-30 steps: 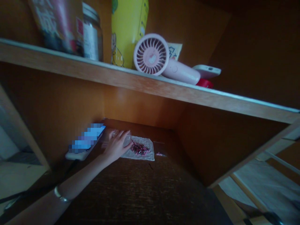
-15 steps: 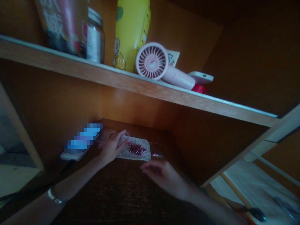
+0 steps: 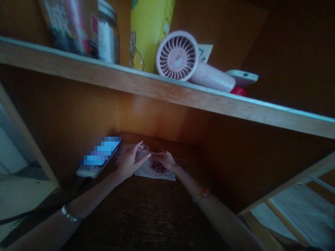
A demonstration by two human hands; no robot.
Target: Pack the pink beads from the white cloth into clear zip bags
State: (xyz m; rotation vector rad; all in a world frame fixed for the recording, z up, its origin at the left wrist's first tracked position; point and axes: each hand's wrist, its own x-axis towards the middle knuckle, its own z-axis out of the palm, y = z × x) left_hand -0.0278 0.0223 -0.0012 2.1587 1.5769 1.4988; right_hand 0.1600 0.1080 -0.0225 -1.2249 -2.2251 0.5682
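Observation:
A white plastic sheet or bag [image 3: 142, 172] lies flat on the dark wooden surface, with a small heap of pink-and-dark beads or pins [image 3: 159, 168] on it; their exact kind is too small to tell. My left hand [image 3: 128, 163] is curved around a small clear plastic container [image 3: 144, 147] at the sheet's back left, thumb on the near side. Just right of it, my right hand [image 3: 166, 161] reaches over the heap, fingertips pinched together close to the left thumb. Whatever they hold is too small to see.
A lit phone [image 3: 101, 153] leans at the left on a pale stand [image 3: 89, 171]. Overhead, a shelf edge [image 3: 146, 82] crosses the view, carrying a pink handheld fan [image 3: 178, 57], a yellow bag [image 3: 149, 31], a jar [image 3: 107, 38] and a white phone-like object [image 3: 243, 76]. Cabinet walls close both sides.
My right hand has moved from the near right of the sheet up and left over the heap, beside my left hand. My left hand keeps its place at the container. The view has shifted slightly.

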